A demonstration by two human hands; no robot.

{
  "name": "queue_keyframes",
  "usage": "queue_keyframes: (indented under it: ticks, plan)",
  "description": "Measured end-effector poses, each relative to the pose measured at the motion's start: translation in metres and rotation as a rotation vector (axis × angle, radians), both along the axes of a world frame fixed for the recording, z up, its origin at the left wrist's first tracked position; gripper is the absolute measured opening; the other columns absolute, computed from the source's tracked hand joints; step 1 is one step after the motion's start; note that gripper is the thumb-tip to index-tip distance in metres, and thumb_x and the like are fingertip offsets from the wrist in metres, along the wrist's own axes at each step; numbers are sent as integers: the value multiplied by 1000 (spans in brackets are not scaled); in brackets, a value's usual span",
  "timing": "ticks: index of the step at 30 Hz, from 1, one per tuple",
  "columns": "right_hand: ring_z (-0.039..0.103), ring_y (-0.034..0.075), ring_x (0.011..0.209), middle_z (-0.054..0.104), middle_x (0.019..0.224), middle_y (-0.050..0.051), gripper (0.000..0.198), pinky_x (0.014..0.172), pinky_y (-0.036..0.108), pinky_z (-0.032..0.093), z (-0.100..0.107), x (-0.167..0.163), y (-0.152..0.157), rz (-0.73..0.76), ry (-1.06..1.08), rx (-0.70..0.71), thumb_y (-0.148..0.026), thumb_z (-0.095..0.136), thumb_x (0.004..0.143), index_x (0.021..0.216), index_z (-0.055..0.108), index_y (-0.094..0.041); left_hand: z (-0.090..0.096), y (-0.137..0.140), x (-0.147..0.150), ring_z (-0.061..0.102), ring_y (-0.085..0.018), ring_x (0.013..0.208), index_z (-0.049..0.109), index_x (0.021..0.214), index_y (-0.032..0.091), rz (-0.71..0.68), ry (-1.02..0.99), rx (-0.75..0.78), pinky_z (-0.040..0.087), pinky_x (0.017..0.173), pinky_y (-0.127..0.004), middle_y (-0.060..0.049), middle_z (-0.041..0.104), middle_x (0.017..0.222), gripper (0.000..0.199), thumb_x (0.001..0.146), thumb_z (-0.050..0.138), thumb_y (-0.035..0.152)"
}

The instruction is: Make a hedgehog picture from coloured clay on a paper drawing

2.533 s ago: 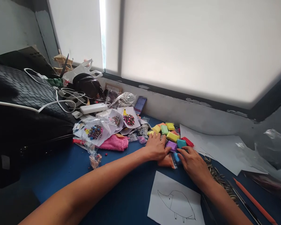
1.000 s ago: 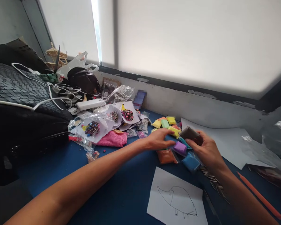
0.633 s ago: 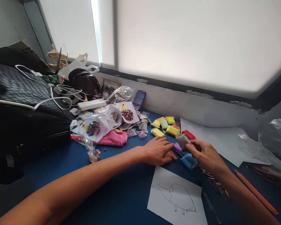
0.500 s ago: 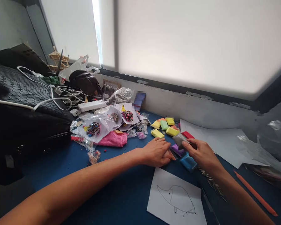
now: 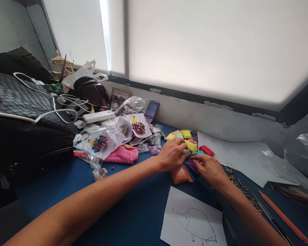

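Observation:
Small packets in clear wrap, which look like modelling clay, lie in a cluster on the blue table. My left hand (image 5: 172,153) is curled over the cluster, thumb and fingers around a grey clay packet (image 5: 187,153). Its fingertips meet a yellow packet (image 5: 191,147). My right hand (image 5: 210,170) has its thumb and fingers at a purple clay packet (image 5: 192,166), partly covering it. An orange packet (image 5: 180,176) lies flat just below my left hand. Beyond the right fingers is a red packet (image 5: 206,150). A paper with a line-drawn bird-like animal (image 5: 193,218) lies nearest me.
White paper sheets (image 5: 231,153) lie at the back right, beside clear plastic (image 5: 303,160). An orange pencil-like stick (image 5: 284,217) and scattered seed husks (image 5: 234,179) are at the right. Bagged decorated cards (image 5: 100,141), a pink cloth (image 5: 122,154) and a black bag (image 5: 33,130) crowd the left.
The grey packet has gone from my right hand to under my left. My left hand has moved up off the orange packet. My right hand has lowered to the purple packet.

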State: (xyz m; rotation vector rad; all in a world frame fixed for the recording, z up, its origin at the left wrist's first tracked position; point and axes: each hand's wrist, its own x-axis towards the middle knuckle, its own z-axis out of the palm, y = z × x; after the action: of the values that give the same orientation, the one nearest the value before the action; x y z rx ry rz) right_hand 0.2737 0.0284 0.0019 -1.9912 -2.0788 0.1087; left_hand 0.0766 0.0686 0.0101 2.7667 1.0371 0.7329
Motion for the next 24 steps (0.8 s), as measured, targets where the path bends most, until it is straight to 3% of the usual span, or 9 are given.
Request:
queue_keyframes:
  ticks: [4, 10, 19, 24]
  plan:
    - [63, 18, 101, 62, 122, 8, 31, 86, 40, 54, -4, 6, 10, -5, -81, 109, -38, 58, 94, 120, 61, -21, -3, 10, 5, 58, -24, 114, 57, 126, 17, -100, 106, -40, 50, 96, -48, -11, 56, 130, 36, 95, 58, 35]
    - [62, 21, 107, 60, 127, 9, 36, 89, 44, 53, -7, 11, 33, 29, -164, 241, -38, 59, 93, 124, 58, -20, -9, 8, 5, 61, -22, 106, 57, 124, 16, -29, 188, -88, 53, 91, -44, -10, 59, 123, 34, 96, 57, 36]
    - [63, 20, 104, 61, 124, 8, 35, 87, 43, 53, -14, 3, 44, 50, -228, 188, -38, 59, 94, 123, 59, -20, -3, 7, 8, 62, -21, 103, 58, 122, 16, 76, 213, -68, 54, 88, -42, -10, 60, 121, 33, 96, 57, 36]
    - [62, 20, 105, 61, 125, 8, 34, 88, 43, 53, -12, 11, 49, 6, -263, 198, -38, 58, 94, 122, 59, -20, -6, 12, 8, 59, -24, 111, 56, 126, 16, -6, 192, -16, 52, 93, -46, -11, 57, 128, 36, 95, 58, 36]
